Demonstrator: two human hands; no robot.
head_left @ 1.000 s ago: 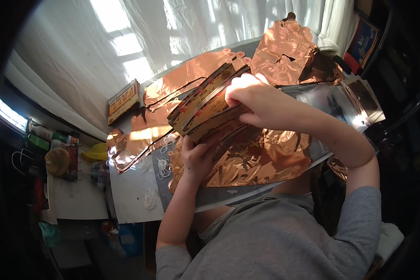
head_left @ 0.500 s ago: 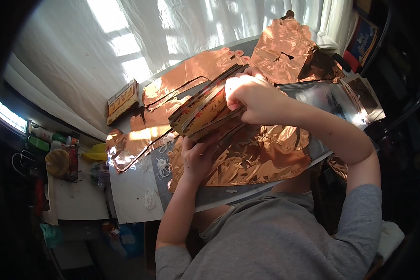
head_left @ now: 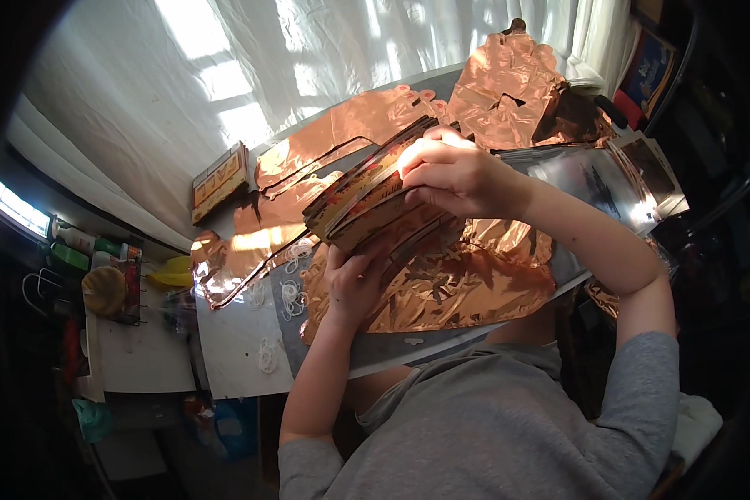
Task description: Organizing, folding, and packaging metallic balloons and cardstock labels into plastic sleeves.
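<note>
A thick stack of printed cards [head_left: 360,198], orange-yellow with leaf patterns, is held tilted above the table. My left hand [head_left: 354,283] grips it from below at its near edge, with most of the fingers hidden under it. Bent over the stack's right side is my right hand [head_left: 467,173], its fingers curled in a pinch at the card edges. Flat copper-coloured foil balloons [head_left: 467,287] lie under and around the stack.
A smaller stack of similar cards [head_left: 219,185] stands near the curtain at left. White string coils [head_left: 290,298] lie on the table's left part. Clear-wrapped flat packages [head_left: 587,185] sit at right. More copper foil [head_left: 504,83] covers the back.
My right hand has shifted slightly and its fingers have uncurled partway along the cards' right edge. The stack has turned a little; my left hand keeps its place beneath.
</note>
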